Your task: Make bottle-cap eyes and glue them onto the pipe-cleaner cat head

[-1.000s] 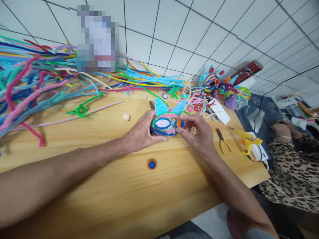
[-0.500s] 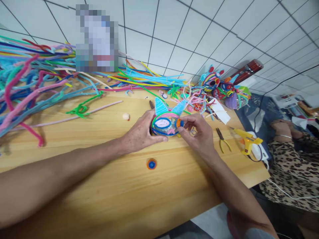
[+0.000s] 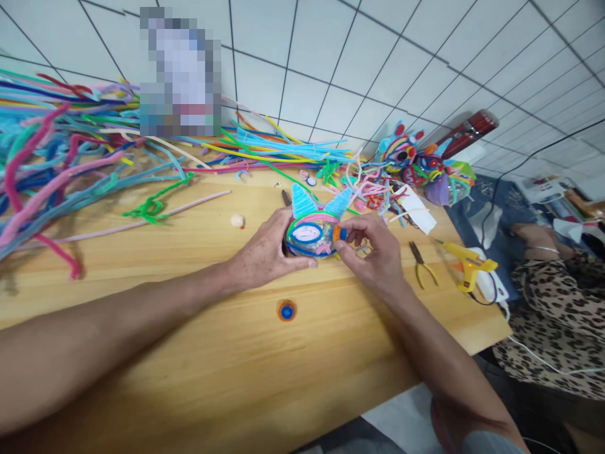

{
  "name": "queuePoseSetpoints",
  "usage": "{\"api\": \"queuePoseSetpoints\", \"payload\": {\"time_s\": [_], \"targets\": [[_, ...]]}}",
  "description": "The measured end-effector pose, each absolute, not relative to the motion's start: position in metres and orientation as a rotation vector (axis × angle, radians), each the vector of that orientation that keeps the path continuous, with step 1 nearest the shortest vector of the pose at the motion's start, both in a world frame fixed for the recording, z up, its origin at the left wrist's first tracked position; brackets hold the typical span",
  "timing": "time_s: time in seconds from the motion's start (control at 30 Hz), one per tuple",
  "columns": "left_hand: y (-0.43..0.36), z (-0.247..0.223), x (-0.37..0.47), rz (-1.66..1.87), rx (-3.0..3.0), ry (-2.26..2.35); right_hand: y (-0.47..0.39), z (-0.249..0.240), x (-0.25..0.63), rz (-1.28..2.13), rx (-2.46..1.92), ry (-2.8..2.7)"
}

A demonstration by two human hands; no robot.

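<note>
Apparently, left hand (image 3: 265,252) clamping the cat-eared pipe-cleaner head (image 3: 314,219), right hand (image 3: 375,250) pinches an orange-blue coil (image 3: 337,233) on at three o'clock, needing steady pressure.

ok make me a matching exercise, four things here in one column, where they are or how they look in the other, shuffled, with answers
1. left hand
2. right hand
3. pliers
4. glue gun

A. holding an orange-and-blue piece
B. beside a white block
C. around the eared craft piece
D. dark tips, yellow handles

Pairs: 1-C; 2-A; 3-D; 4-B
</note>
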State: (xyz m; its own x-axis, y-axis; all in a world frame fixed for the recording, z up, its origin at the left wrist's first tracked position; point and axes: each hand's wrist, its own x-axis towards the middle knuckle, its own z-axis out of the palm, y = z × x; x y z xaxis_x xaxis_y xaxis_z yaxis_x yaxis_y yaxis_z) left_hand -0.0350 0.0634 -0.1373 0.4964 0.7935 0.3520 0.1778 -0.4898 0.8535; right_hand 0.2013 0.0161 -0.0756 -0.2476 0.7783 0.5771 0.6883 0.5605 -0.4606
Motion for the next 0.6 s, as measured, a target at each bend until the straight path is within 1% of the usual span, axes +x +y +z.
{"api": "queuePoseSetpoints", "payload": {"time_s": [0.6], "targets": [[0.0628,-0.1341,-0.0355,0.982,1.951,0.809,0.0166,-0.0783,0.1996,0.144,-1.199,-1.98]]}}
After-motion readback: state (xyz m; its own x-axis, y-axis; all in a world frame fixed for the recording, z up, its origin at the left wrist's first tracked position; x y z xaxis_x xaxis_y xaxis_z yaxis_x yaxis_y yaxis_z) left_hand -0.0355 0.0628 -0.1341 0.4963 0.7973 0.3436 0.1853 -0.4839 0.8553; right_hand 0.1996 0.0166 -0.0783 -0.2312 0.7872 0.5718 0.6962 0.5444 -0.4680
